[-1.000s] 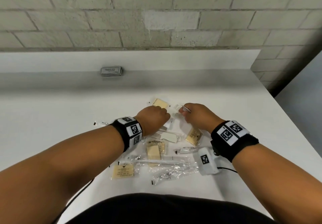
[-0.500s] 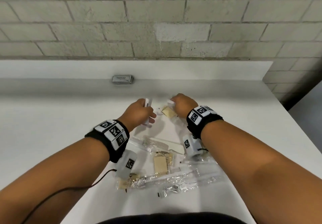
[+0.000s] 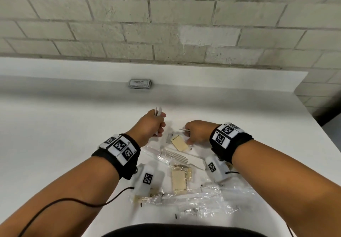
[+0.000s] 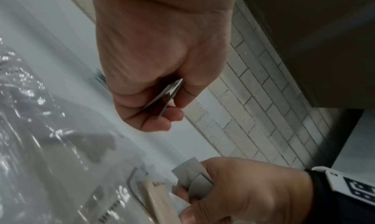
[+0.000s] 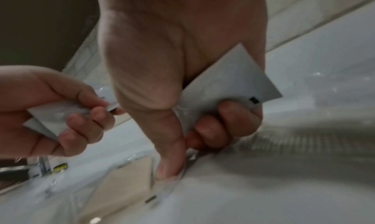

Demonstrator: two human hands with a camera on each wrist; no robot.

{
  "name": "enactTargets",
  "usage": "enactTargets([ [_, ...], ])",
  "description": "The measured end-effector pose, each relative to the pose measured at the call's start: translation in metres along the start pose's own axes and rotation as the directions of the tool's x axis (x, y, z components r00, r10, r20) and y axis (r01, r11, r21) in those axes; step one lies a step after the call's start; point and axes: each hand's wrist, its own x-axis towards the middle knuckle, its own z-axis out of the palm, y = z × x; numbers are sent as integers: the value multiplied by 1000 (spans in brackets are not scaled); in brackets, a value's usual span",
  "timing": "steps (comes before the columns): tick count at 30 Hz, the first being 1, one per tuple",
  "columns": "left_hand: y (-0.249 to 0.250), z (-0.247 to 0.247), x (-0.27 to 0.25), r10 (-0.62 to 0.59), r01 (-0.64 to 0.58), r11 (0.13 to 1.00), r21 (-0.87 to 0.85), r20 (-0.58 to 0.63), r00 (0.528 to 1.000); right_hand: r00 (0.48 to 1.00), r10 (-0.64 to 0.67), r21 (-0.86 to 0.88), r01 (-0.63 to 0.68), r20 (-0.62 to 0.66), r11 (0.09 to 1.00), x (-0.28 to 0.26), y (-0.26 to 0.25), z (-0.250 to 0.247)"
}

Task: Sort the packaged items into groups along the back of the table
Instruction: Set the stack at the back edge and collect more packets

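Head view first, going from the left. My left hand (image 3: 150, 125) is lifted a little over the desk (image 3: 55, 135), and its grip is closed around thin white sachets (image 3: 158, 111). Their flat edges stand up past my knuckles. I hold them together as a small stack because I judge they are the same kind and should travel to the back in one move. In the left wrist view they show only as grey slivers between thumb and fingers, and no print can be read there.

Far behind, against the back of the desk, lies a grey stack of packets (image 3: 140, 83). It looks like one group already made. Its top has a line of writing, but it is too small to read.

To the right, a beige packet (image 3: 180, 143) lies on the desk. Its dark label seems to say "Bath Soap", but I am not sure. Near it, toward me, a white comb (image 3: 181, 158) lies in clear wrap among other unsorted packets.

My right hand (image 3: 198, 132) is low there. Its grip clenches another white sachet (image 5: 233, 81), with one small black mark and no words I can read, while its thumb presses at the beige packet's edge, I think to pick it up too.
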Motion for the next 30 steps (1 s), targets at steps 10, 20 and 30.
enactTargets([
  [10,5,1,-16,33,-3,973,-233,125,992,731,-34,10,55,-681,998,-28,-15,-17],
  [20,22,2,-35,126,-61,909,-412,132,983,875,64,782,394,-480,482,-47,-40,-20],
  [30,19,9,-52,149,-47,947,-319,305,941,847,392,922,388,-360,8,-30,-52,-34],
])
